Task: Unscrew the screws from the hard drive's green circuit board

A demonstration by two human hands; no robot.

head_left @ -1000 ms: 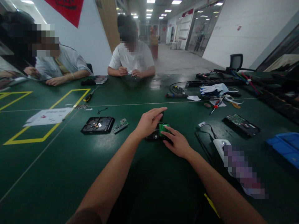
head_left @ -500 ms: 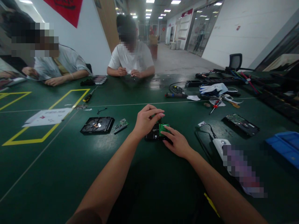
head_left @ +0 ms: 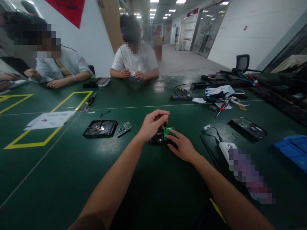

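A small black hard drive (head_left: 158,138) with a green circuit board (head_left: 168,131) on top lies on the green table in front of me. My left hand (head_left: 151,125) hovers over its far side, fingers pinched round a small yellow-and-black tool (head_left: 166,121) held upright on the board. My right hand (head_left: 181,146) presses flat on the drive's near right corner, fingers spread over the board's edge.
An opened black drive (head_left: 100,128) and a loose circuit board (head_left: 124,128) lie to the left. Another drive (head_left: 249,128), a white device with cable (head_left: 226,148) and a blue tray (head_left: 294,150) sit right. Two persons work at the far side; tools and cables (head_left: 222,92) lie beyond.
My left hand went from fingers stretched out over the drive to a pinch, and the small yellow-tipped tool now shows upright at its fingertips. My right hand has stayed on the drive.
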